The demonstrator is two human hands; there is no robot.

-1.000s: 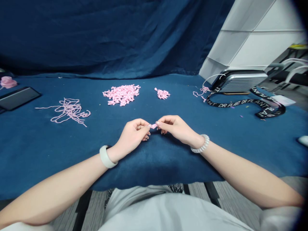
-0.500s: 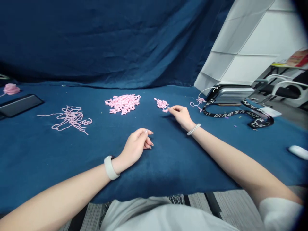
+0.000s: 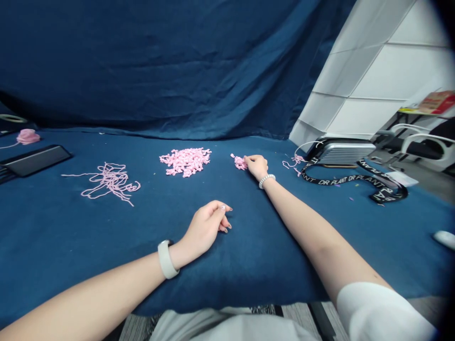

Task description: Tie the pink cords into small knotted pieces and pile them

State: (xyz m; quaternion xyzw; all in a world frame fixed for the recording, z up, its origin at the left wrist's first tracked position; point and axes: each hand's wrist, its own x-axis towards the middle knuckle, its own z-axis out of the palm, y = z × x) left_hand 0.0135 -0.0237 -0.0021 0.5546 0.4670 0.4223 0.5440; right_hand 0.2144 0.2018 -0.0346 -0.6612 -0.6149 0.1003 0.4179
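My right hand (image 3: 256,166) is stretched out to the small pile of pink knotted pieces (image 3: 239,162) at the far middle of the blue cloth. Its fingers are curled at the pile's right edge; what they hold, if anything, is hidden. My left hand (image 3: 209,227) rests on the cloth near the front, fingers loosely curled with nothing visible in them. A bigger heap of pink knotted pieces (image 3: 185,161) lies left of the small pile. A loose tangle of pink yarn strands (image 3: 110,181) lies further left.
The blue cloth covers the table (image 3: 71,246) and hangs as a backdrop. A black tray (image 3: 33,160) and a pink yarn ball (image 3: 27,137) sit at far left. A silver case (image 3: 339,151) with a black printed strap (image 3: 355,179) lies at right. A white object (image 3: 445,238) is at the right edge.
My hands were together pinching one pink piece near the front. My right hand has since carried it out to the small pile, and my left hand has dropped onto the cloth.
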